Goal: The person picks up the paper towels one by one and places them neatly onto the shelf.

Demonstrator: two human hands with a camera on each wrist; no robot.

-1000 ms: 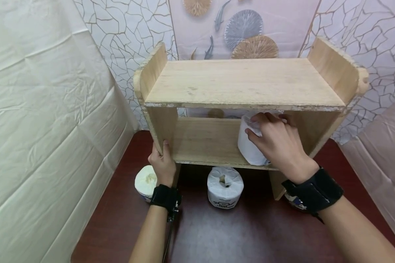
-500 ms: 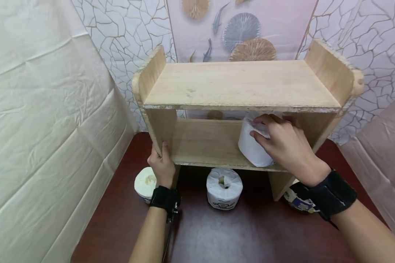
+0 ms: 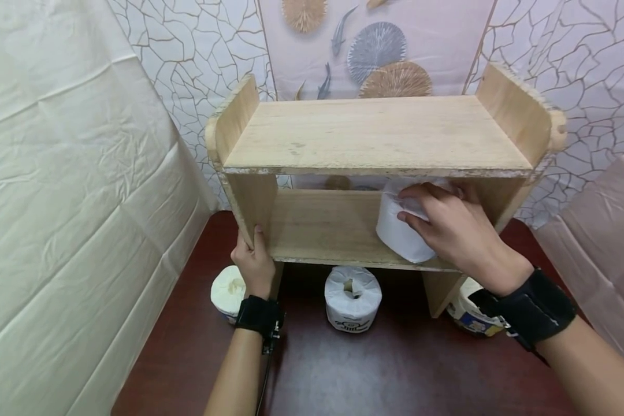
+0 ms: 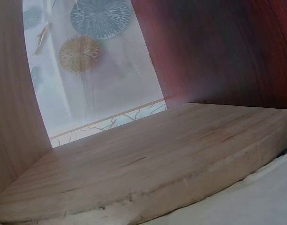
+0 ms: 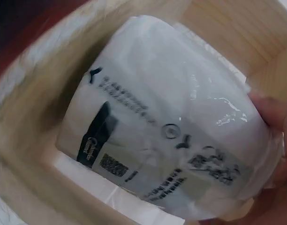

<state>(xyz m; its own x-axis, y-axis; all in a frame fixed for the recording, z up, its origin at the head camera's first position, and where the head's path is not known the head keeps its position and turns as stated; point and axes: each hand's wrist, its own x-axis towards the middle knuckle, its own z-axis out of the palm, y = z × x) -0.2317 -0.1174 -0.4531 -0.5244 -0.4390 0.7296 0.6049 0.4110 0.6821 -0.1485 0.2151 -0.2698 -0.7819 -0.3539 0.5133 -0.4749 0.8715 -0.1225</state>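
Right hand [image 3: 455,231]: grip clamped round a wrapped toilet roll [image 3: 403,228] on the lower shelf [image 3: 325,225] — fingers over its top and left face.
Roll from the grip: directly under the palm, tucked against the rack's right side panel; long axis upright, slightly tilted.
Left hand [image 3: 255,263]: grip closed on the front edge of the left side panel [image 3: 249,199], well apart from the roll — the right is the nearer hand.
Materials: roll soft, cylindrical, in glossy printed plastic wrap [image 5: 167,136]; rack of pale, rough, chipped wood.
Table [image 3: 374,375]: dark red; three more rolls stand below the rack.
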